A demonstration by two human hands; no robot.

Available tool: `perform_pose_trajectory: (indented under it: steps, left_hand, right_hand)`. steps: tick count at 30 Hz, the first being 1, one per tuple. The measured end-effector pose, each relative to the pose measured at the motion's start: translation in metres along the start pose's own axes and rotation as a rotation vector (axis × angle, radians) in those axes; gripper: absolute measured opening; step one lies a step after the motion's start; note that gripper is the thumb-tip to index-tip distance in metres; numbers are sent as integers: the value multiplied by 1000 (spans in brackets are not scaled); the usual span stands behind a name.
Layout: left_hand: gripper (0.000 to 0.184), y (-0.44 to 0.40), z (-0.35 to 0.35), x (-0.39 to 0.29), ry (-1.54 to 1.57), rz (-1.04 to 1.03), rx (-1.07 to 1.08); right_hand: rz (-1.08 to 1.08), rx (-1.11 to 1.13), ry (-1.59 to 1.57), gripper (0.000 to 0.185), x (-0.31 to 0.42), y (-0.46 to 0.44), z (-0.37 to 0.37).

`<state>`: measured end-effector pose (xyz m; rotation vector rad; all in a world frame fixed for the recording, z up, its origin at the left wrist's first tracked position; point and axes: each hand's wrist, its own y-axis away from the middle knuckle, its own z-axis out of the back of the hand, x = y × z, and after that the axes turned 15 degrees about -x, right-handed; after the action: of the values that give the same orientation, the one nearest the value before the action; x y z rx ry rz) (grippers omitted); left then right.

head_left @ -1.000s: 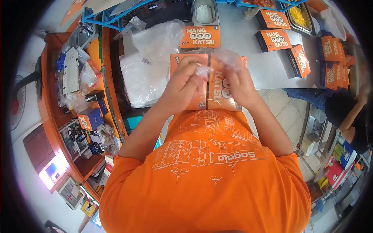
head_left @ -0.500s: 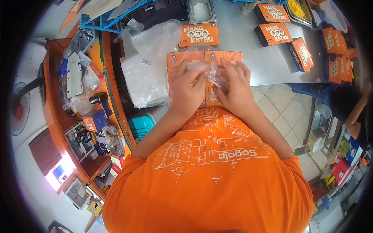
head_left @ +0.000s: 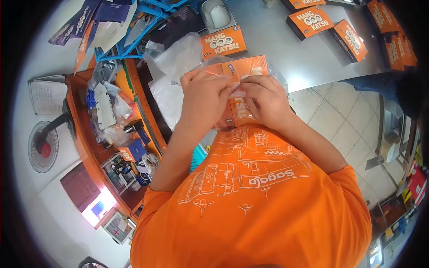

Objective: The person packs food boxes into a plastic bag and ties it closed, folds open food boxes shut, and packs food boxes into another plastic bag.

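Two orange cardboard food boxes [head_left: 252, 65] lie side by side in front of my chest, inside a clear plastic bag [head_left: 278, 77]. Over them, my left hand [head_left: 201, 99] is closed, its fingers pinching the gathered top of the bag. Facing it from the right, my right hand [head_left: 269, 102] also has curled fingers gripping the bag's plastic. Both sets of fingertips nearly meet above the middle of the boxes. My hands cover part of the printing on the lids.
Beyond the bag, another orange box [head_left: 223, 41] sits below a metal pan [head_left: 218, 14] of white contents. More boxes [head_left: 311, 21] stand on the steel table [head_left: 268, 35]. A pile of clear plastic bags [head_left: 172, 67] lies at the left, near a blue basket [head_left: 134, 40].
My view has turned and shifted. My hands have closed more tightly on the bag's plastic; the right fingers, earlier raised and spread, are now curled down.
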<state>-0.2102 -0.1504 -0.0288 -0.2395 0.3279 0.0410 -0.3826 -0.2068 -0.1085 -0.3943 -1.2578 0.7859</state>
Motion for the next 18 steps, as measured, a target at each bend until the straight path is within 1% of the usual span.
perform_pose_trajectory:
  steps: [1, 3, 4, 6, 7, 9, 10, 12, 13, 15, 16, 18]
  left_hand:
    - [12, -5, 2, 9, 0, 2, 3]
    - [14, -17, 1, 29, 219, -38, 443]
    - [14, -25, 2, 36, 219, -42, 449]
    - [17, -42, 1, 43, 567, 102, 922]
    - [17, -43, 1, 45, 568, 91, 929]
    - [18, -41, -2, 50, 849, 296, 887]
    - [18, -40, -3, 51, 848, 294, 884]
    - [22, -38, -4, 52, 806, 271, 825]
    - [22, -34, -8, 54, 805, 266, 821]
    - [25, -24, -14, 55, 906, 372, 653]
    - [25, -24, -15, 55, 916, 365, 644]
    - [26, -29, -12, 53, 945, 498, 687]
  right_hand:
    - [-3, 1, -1, 23, -1, -2, -1]
    - [64, -22, 29, 21, -5, -2, -3]
    - [59, -26, 32, 21, -4, -2, -5]
    - [77, -18, 89, 22, -3, -3, -5]
    - [73, -24, 100, 22, -3, -4, -4]
    - [132, 40, 136, 24, 0, -10, 0]
    - [135, 39, 137, 24, 4, -15, 5]
    - [-18, 193, 137, 30, 17, -29, 16]
    - [-12, 191, 139, 30, 18, -31, 18]
    - [21, 175, 188, 33, 19, -34, 20]
    - [32, 181, 196, 33, 17, -34, 18]
    - [94, 158, 230, 32, 11, -31, 8]
